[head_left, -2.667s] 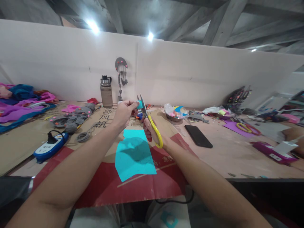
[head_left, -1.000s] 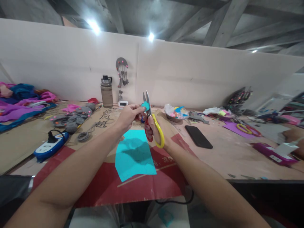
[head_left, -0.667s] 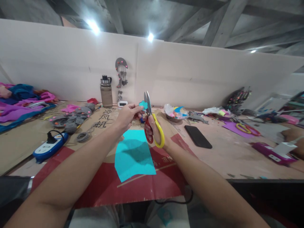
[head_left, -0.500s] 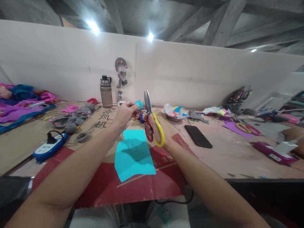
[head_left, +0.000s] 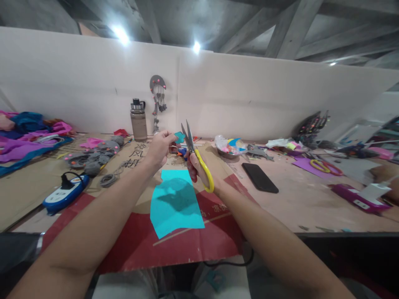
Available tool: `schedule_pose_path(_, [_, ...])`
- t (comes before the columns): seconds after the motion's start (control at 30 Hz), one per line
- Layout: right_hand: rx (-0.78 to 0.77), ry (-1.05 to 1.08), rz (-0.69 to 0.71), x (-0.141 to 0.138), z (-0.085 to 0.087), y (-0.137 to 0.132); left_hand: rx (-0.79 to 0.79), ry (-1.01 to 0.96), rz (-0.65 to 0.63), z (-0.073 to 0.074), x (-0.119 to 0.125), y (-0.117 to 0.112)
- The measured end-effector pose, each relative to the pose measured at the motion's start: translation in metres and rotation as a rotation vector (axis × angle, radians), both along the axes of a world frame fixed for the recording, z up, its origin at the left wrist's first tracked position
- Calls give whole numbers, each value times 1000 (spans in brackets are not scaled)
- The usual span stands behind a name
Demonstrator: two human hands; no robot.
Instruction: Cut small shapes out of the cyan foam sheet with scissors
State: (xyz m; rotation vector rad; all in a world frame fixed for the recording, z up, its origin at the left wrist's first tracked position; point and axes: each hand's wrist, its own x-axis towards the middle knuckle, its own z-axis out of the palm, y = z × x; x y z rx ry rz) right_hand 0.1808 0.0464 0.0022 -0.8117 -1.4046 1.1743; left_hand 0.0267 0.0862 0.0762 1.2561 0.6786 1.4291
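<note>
My left hand (head_left: pixel 161 146) pinches a small turquoise cut-out piece (head_left: pixel 180 137), which looks like felt, between thumb and fingers. My right hand (head_left: pixel 198 166) is wrapped round the red and yellow handles of a pair of scissors (head_left: pixel 190 140). The blades point up and stand parted, close to the right edge of the small piece. Below both hands a larger turquoise sheet (head_left: pixel 177 207) lies flat on the red and brown cardboard (head_left: pixel 131 241), with the shadow of my hands on it.
A bottle (head_left: pixel 138 120) stands by the white wall, near a hanging grey ornament (head_left: pixel 158 93). To the right lie a black phone (head_left: pixel 259 177), a bowl of scraps (head_left: pixel 230 149) and another pair of scissors (head_left: pixel 324 167). At left are a blue power strip (head_left: pixel 65 191) and grey felt pieces (head_left: pixel 96 155).
Both hands have shifted slightly left. The scissors have tilted left and their blades have parted wider, near the small turquoise piece, which has turned a little.
</note>
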Motion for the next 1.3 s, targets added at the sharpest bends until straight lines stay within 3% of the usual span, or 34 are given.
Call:
schedule_pose_path(0.17, [128,-94,-38,1,0,-1,-24,-32,-67,-1,3,-2])
schedule_pose_path(0.53, [50,-67,-56,-1,0,-3,-55,-62,-103,-6,6,-3])
schedule_pose_path(0.83, [50,-101,-96,-1,4,-7,-60,-34,-73,-1,7,-7])
schedule_pose_path(1.3, [-8,-43,50,-3,9,-9,-20,-48,-24,9,0,-5])
